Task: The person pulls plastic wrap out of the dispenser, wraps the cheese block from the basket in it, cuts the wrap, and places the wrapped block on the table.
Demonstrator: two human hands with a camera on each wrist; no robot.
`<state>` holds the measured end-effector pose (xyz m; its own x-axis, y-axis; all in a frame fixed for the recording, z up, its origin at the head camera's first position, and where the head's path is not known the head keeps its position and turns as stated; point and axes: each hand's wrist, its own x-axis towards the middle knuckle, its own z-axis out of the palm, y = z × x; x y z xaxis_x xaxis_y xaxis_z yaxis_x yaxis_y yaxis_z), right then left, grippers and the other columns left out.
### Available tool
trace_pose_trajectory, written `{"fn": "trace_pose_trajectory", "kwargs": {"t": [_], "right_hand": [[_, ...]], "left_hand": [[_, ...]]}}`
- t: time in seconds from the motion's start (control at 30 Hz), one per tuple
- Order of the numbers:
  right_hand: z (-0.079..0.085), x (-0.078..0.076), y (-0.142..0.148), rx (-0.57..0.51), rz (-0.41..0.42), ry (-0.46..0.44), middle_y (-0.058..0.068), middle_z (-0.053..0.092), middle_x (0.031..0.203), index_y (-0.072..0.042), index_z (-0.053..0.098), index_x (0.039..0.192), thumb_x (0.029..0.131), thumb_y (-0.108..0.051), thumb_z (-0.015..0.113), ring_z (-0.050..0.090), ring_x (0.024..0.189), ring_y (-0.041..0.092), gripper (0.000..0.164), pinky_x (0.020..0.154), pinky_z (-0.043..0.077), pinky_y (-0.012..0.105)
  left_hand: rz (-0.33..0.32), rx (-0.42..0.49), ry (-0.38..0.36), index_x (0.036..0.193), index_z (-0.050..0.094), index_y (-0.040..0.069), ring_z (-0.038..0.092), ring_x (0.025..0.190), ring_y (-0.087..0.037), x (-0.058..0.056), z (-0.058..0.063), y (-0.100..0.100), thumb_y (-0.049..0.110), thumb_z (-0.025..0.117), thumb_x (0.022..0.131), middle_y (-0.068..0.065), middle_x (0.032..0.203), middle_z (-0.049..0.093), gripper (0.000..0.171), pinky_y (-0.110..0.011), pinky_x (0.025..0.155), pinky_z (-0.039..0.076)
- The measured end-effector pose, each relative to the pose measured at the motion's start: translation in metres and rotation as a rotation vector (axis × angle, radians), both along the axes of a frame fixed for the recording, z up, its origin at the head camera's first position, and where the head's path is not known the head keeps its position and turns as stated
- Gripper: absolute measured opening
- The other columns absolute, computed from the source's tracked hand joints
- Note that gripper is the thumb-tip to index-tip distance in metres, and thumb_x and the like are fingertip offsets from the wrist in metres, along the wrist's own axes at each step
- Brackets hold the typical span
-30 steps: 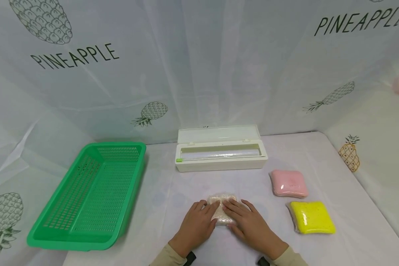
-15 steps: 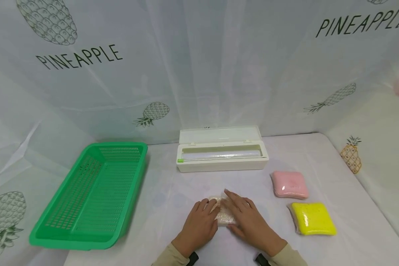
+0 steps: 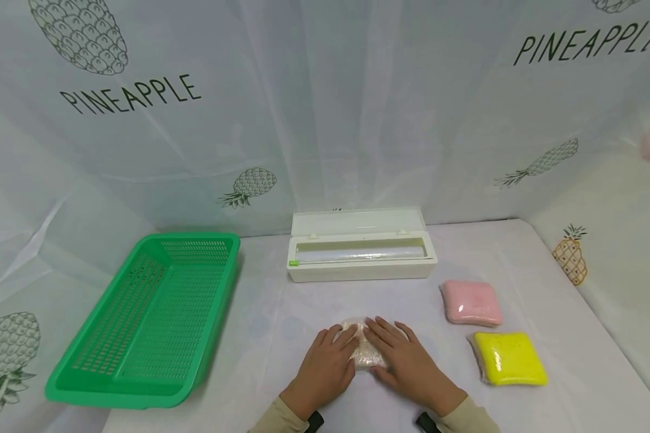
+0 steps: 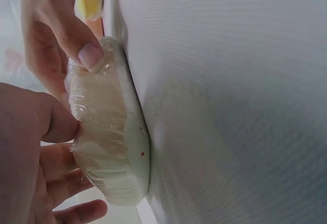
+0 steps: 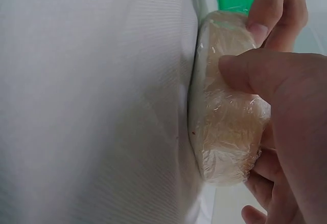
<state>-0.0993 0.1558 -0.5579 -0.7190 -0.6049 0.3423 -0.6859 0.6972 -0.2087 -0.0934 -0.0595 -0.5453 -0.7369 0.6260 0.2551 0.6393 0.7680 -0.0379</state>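
A pale, rounded block [image 3: 367, 356] wrapped in clear cling film lies on the white cloth between my hands. Its lower edge looks whiter, with tiny red specks in the left wrist view. My left hand [image 3: 323, 374] rests on the block's left part, fingers over the top and thumb against the near side. From the right, my right hand [image 3: 408, 368] presses it with fairly straight fingers laid over the film, its thumb [image 5: 242, 71] touching the near side. Both hands cover much of the block [image 4: 104, 121]. Several fingertips are hidden behind it in the wrist views.
A white cling film box [image 3: 362, 270] stands at the back with its lid up and a roll inside. To the left is a green basket [image 3: 230, 288]. A pink wrapped block [image 3: 472, 302] and a yellow wrapped block [image 3: 510, 359] lie on the right.
My right fingers have shifted over the film, reaching toward the block's far edge and then lying flatter and closer together. My left hand has moved only slightly. The block stays in place.
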Motion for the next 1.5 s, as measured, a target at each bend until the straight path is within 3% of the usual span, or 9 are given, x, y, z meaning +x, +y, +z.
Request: {"fn": "trace_pose_trajectory", "kwargs": {"t": [0.47,0.67,0.83,0.93,1.03,1.17,1.3,1.5], "right_hand": [[0.003,0.003,-0.004,0.039,-0.029,-0.052,0.005,0.04,0.143,-0.006,0.048,0.135,0.082,-0.042,0.064,0.034,0.132,0.025,0.065,0.101,0.026,0.049],[0.003,0.005,-0.002,-0.005,0.005,-0.036,0.008,0.039,0.143,-0.004,0.046,0.136,0.079,-0.039,0.068,0.034,0.131,0.028,0.07,0.1,0.025,0.049],[0.008,0.005,0.005,-0.099,0.059,-0.158,0.012,0.032,0.147,-0.005,0.04,0.14,0.07,-0.021,0.076,0.029,0.133,0.03,0.08,0.097,0.026,0.05],[0.009,0.003,0.008,-0.171,0.052,-0.202,0.016,0.03,0.147,-0.008,0.04,0.14,0.064,-0.001,0.069,0.031,0.131,0.033,0.082,0.096,0.03,0.052],[0.006,-0.001,0.006,-0.214,0.008,-0.171,0.019,0.038,0.14,-0.008,0.043,0.138,0.066,0.009,0.061,0.041,0.123,0.034,0.077,0.09,0.038,0.054],[0.003,-0.006,0.006,-0.267,-0.049,-0.163,0.011,0.052,0.125,-0.008,0.049,0.133,0.074,0.011,0.063,0.051,0.111,0.028,0.064,0.086,0.044,0.049],[0.007,-0.004,0.014,-0.357,-0.039,-0.225,0.002,0.052,0.123,-0.008,0.047,0.133,0.073,0.009,0.066,0.048,0.112,0.02,0.065,0.088,0.041,0.042],[0.02,0.001,0.026,-0.496,-0.065,-0.364,0.0,0.05,0.126,-0.012,0.044,0.134,0.083,-0.008,0.068,0.046,0.111,0.014,0.056,0.093,0.036,0.027]], "left_hand": [[0.031,-0.017,-0.08,0.122,0.06,0.017,0.042,0.118,-0.021,0.002,0.001,0.001,0.031,0.052,0.088,0.001,0.136,0.047,0.037,-0.038,0.094,0.037],[0.041,-0.008,-0.005,0.122,0.059,0.017,0.041,0.121,-0.021,0.007,0.002,0.003,0.031,0.057,0.087,0.0,0.133,0.049,0.038,-0.038,0.095,0.036],[0.01,0.033,0.032,0.116,0.06,0.02,0.045,0.112,-0.018,0.011,0.006,0.007,0.029,0.065,0.082,0.004,0.119,0.052,0.035,-0.036,0.092,0.037],[-0.007,0.056,0.03,0.112,0.058,0.021,0.045,0.107,-0.017,0.012,0.006,0.007,0.037,0.072,0.077,0.006,0.114,0.051,0.042,-0.035,0.09,0.037],[0.001,0.057,0.043,0.112,0.057,0.023,0.046,0.106,-0.016,0.011,0.005,0.008,0.044,0.077,0.07,0.006,0.112,0.051,0.05,-0.034,0.09,0.037],[0.015,0.053,0.055,0.109,0.059,0.025,0.046,0.104,-0.014,0.008,0.004,0.009,0.041,0.077,0.072,0.009,0.107,0.053,0.044,-0.032,0.087,0.038],[0.017,0.161,-0.018,0.11,0.061,0.027,0.046,0.102,-0.01,0.006,0.002,0.007,0.034,0.076,0.075,0.013,0.108,0.055,0.039,-0.03,0.086,0.037],[0.003,0.51,-0.191,0.117,0.061,0.024,0.047,0.098,-0.006,0.004,0.002,0.001,0.03,0.064,0.086,0.015,0.113,0.058,0.032,-0.028,0.079,0.038]]}}
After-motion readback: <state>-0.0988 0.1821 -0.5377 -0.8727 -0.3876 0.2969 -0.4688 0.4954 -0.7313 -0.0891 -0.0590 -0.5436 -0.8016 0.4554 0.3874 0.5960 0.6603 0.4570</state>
